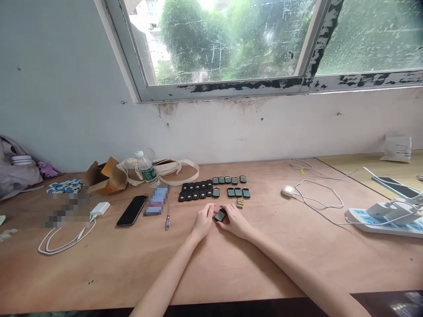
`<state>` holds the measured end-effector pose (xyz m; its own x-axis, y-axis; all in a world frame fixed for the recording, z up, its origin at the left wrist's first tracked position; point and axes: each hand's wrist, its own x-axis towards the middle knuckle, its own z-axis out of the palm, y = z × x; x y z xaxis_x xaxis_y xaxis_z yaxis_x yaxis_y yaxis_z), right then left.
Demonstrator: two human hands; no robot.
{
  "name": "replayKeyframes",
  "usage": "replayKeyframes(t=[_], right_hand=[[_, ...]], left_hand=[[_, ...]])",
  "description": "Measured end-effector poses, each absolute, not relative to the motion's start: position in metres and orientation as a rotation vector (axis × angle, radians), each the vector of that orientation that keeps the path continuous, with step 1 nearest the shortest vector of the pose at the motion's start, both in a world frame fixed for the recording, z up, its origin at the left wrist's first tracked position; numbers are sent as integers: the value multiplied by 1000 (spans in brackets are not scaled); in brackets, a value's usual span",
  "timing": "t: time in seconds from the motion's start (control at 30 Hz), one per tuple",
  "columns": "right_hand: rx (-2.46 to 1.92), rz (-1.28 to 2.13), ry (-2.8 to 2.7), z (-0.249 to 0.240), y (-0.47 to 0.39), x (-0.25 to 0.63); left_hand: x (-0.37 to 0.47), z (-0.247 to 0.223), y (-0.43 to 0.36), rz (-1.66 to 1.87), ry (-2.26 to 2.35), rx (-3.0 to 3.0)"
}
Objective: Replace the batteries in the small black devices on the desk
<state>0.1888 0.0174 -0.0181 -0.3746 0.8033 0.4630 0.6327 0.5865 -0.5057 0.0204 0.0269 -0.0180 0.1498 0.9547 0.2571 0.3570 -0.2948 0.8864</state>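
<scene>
A small black device with a grey screen (220, 215) is gripped at its right side by my right hand (236, 221), thumb below and fingers above. Just left of it is my left hand (203, 221), its fingertips pressed together; whatever they may pinch is hidden. Several small batteries (239, 203) lie behind my right hand. Beyond my hands are similar devices with grey screens (238, 192), laid out in loose rows. Black covers (195, 194) sit in two neat rows to their left.
Left of my hands lie a screwdriver (167, 222), a black phone (131, 211) and a second, lit phone (156, 200). A water bottle (148, 171), a white bag (185, 169) and an open cardboard box (109, 178) stand behind. Cables and a power strip (390, 225) occupy the right.
</scene>
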Motion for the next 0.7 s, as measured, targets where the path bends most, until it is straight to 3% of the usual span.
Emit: replayKeyframes(t=[0.27,0.7], right_hand=[[-1117,586,-2024,7,85,214],[-1234,673,-2369,14,146,215]], left_hand=[[19,-17,30,1171,1330,1610],[20,-18,28,1150,1363,1579]])
